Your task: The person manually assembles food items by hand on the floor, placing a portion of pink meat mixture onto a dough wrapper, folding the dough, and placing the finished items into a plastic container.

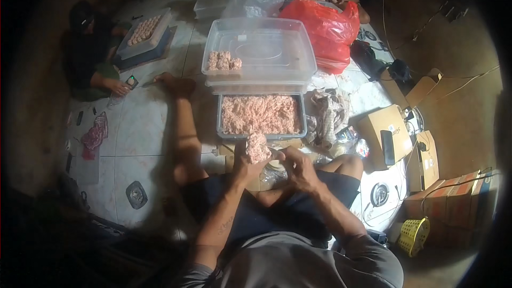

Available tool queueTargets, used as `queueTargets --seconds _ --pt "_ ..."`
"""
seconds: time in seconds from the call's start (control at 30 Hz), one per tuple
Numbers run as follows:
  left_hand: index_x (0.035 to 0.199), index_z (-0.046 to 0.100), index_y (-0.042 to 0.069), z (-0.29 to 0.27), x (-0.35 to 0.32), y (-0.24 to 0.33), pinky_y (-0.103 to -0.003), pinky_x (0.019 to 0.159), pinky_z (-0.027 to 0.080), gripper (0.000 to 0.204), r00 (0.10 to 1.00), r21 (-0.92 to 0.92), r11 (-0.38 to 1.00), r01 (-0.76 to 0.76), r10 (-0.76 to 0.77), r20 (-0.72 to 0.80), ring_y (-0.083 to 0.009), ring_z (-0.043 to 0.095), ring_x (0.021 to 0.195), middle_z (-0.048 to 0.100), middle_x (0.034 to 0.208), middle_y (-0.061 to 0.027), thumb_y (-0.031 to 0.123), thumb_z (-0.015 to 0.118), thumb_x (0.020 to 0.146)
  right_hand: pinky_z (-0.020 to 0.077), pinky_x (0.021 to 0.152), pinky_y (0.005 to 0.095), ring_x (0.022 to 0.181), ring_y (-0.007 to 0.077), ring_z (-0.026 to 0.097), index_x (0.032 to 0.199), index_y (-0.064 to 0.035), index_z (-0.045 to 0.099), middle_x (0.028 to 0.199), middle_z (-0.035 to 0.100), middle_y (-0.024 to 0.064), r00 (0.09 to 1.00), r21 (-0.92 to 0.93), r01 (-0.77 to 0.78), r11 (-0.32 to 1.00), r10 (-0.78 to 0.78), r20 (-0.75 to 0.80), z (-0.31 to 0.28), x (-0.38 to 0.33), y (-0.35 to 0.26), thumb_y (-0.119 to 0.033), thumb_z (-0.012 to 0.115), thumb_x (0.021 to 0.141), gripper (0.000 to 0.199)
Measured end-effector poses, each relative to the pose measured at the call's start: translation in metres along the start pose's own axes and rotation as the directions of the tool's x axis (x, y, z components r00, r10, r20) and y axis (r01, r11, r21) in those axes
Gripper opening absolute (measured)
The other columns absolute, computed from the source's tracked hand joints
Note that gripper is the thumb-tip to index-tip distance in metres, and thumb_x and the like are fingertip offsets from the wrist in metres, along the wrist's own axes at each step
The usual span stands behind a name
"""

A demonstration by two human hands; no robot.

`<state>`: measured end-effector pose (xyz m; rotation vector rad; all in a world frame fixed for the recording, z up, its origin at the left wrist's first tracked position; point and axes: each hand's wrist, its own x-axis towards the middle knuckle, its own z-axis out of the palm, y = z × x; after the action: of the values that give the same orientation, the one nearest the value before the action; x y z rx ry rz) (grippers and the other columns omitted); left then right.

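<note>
My left hand (250, 166) is closed around a lump of pink, crumbly mixture (257, 148), which bulges out above the fingers. Close beside it on the right, my right hand (300, 168) has its fingers curled, the fingertips near the left hand; whatever it may grip is too small to tell. Just beyond both hands sits a dark-rimmed tub (220, 128) filled with more of the same mixture. Behind that tub, a clear plastic container (277, 48) on a stack carries several shaped lumps (224, 61) in its near left corner.
A red plastic bag (328, 32) stands right of the containers, with a crumpled cloth (326, 114) nearer. Cardboard boxes (381, 133) and a yellow basket (414, 236) are at right. At left, a person (88, 58) sits by a tray of lumps (144, 31); another works at the back.
</note>
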<state>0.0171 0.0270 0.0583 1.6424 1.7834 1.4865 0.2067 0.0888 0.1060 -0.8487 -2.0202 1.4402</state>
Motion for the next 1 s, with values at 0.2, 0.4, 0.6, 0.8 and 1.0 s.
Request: queueTargets --seconds 0.2,0.4,0.6,0.8,1.0 --pt "0.105 0.066 0.003 -0.029 0.016 0.034 -0.039 0.076 0.054 0.045 0.994 -0.048 0.994 0.101 -0.103 -0.039 -0.0276 0.067 0.083 0.067 0.086 -0.0073 0.019 0.092 0.071 0.0471 0.072 0.0329 0.08 0.0146 0.056 0.109 0.0025 0.065 0.081 0.059 0.006 0.979 0.114 -0.141 0.983 0.156 -0.133 -0.013 -0.007 0.01 -0.019 0.053 0.106 0.024" --pt "0.1 0.064 0.004 -0.015 0.018 0.031 -0.038 0.076 0.055 0.041 0.991 -0.247 0.961 0.123 -0.108 0.074 -0.0249 0.067 0.082 0.068 0.087 -0.0073 0.017 0.091 0.072 0.0424 0.069 0.0293 0.075 0.0144 0.049 0.106 0.0008 0.065 0.081 0.054 0.0012 0.958 0.538 -0.276 0.796 0.276 0.083 0.014 -0.023 0.018 -0.013 0.056 0.104 0.017" --pt "0.114 0.058 0.001 -0.017 0.0 0.002 -0.037 0.075 0.055 0.055 0.985 0.082 0.981 0.174 -0.175 0.007 -0.025 0.067 0.084 0.064 0.106 -0.0158 0.025 0.09 0.076 0.0455 0.074 0.038 0.078 0.0319 0.052 0.101 0.0017 0.058 0.086 0.051 0.0152 0.98 -0.169 0.129 0.977 -0.152 -0.13 0.0 -0.011 0.0 0.011 0.05 0.089 0.017" --pt "0.092 0.068 0.002 -0.035 0.024 0.025 -0.031 0.073 0.055 0.027 0.998 -0.399 0.915 0.064 -0.067 0.007 -0.015 0.066 0.082 0.07 0.093 -0.004 0.017 0.087 0.08 0.0385 0.067 0.0239 0.078 0.0069 0.045 0.106 0.0005 0.065 0.087 0.054 -0.0029 0.967 0.217 -0.225 0.95 0.244 -0.065 -0.006 -0.032 0.011 -0.016 0.057 0.105 0.019" --pt "0.107 0.068 0.0 -0.049 0.028 0.046 -0.03 0.085 0.054 0.041 0.969 -0.364 0.905 0.219 -0.161 0.185 -0.0155 0.067 0.094 0.073 0.103 -0.0087 0.011 0.09 0.074 0.0355 0.064 0.0213 0.074 0.0037 0.043 0.106 -0.001 0.066 0.081 0.052 -0.0067 0.956 0.376 -0.273 0.885 0.292 0.004 0.013 -0.031 0.014 -0.022 0.055 0.107 0.023"
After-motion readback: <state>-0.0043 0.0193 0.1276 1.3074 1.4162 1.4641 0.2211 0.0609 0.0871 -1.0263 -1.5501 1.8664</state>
